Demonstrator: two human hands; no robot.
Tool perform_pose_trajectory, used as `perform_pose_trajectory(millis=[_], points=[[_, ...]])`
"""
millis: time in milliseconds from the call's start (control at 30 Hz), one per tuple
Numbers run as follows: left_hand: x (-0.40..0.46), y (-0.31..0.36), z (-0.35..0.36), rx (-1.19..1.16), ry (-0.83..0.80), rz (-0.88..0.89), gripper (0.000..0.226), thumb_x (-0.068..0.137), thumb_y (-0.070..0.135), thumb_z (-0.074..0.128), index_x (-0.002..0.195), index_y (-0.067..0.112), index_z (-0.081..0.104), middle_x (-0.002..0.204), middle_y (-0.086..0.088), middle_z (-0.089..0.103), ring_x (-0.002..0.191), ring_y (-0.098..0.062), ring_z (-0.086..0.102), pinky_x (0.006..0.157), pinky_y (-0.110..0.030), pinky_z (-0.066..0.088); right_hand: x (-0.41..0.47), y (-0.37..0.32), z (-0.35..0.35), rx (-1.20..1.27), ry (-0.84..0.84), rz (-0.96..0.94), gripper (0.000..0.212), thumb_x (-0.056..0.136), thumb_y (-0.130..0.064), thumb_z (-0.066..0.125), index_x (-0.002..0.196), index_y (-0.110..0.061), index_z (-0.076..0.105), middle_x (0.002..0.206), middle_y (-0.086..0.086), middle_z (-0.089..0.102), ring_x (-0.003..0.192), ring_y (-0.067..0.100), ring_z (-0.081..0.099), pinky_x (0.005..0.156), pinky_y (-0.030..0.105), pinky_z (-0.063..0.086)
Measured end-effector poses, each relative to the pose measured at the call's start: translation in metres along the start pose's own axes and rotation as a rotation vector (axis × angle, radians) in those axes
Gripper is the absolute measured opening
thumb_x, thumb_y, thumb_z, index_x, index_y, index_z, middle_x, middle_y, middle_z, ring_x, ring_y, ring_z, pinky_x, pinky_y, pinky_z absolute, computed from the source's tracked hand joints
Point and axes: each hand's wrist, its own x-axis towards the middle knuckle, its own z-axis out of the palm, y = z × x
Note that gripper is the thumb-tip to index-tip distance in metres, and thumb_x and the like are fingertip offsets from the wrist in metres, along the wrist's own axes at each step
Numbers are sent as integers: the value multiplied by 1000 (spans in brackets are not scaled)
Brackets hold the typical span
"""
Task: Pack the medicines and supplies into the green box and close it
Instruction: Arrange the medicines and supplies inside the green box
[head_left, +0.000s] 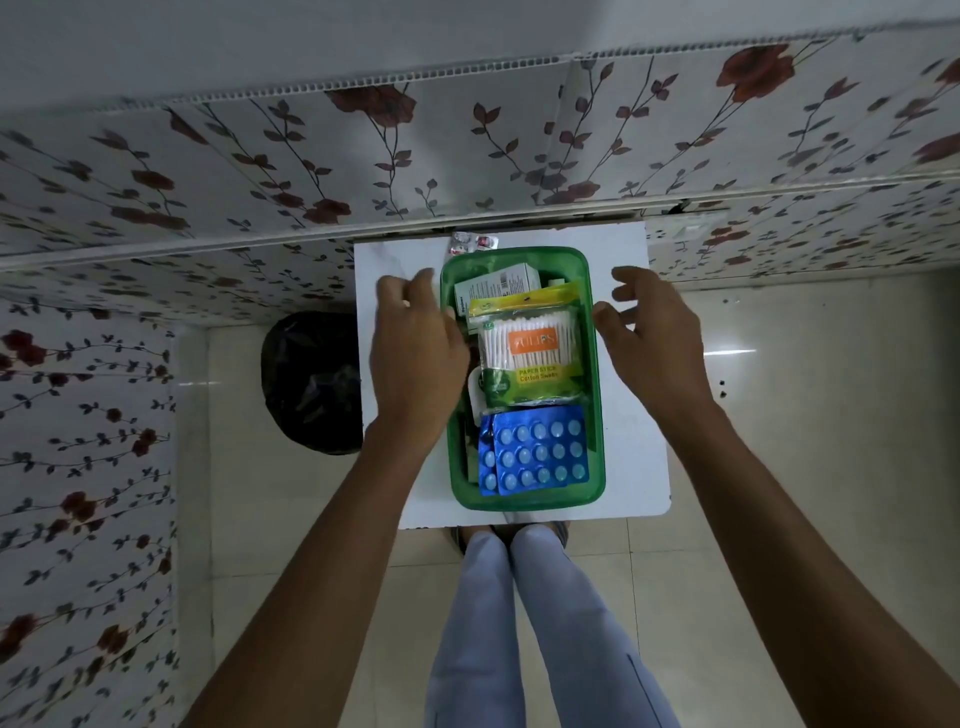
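Here the green box (597, 415) sits lidless in the middle of the white counter (634, 457), filled with a cotton swab packet (527, 353), blue blister strips (540, 457) at its near end and a small carton (493, 286) at the far end. The left hand (415, 358) hovers over the box's left rim, fingers loosely curled, while the right hand (649, 332) hangs spread and empty beside the right rim. Another blister strip (472, 242) lies on the counter just behind the box.
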Motion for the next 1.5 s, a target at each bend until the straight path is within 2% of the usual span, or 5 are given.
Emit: perform_pose_trajectory(millis=[233,533,767,1000,1500], points=[[6,-22,13,-84,-192,-22,26,94,17,40,103,1,60,86,-23,65,81,-38,60,71,-40,47,-1,3,11,-185,-179,-77,35,95,-18,42,128,-8,48,115,18,63,96,32,62,83,37,48],[50,-41,3,-355,-238,-212,25,93,18,45,100,3,64,98,-21,68,84,-37,66,80,-47,55,26,-7,-7,-75,-197,60,38,95,-29,43,130,-17,49,121,10,64,111,25,58,91,26,39],[93,-38,31,192,-350,227,40,87,15,53,128,18,51,129,-15,54,106,-36,59,84,-43,50,79,-18,-2,345,-162,251,25,89,-38,50,73,-24,62,99,9,68,92,25,58,83,38,43],[110,-51,36,343,-370,404,45,87,13,54,131,21,48,135,-8,52,111,-33,58,83,-40,49,80,-3,-2,391,-154,250,30,92,-35,48,107,-15,65,99,2,67,87,18,61,87,36,46],[99,-58,32,367,-340,430,63,82,1,58,138,21,38,155,-3,28,116,-36,48,83,-43,48,70,1,-3,453,-119,208,22,92,-28,49,102,-18,66,96,2,68,83,17,63,73,28,47]])
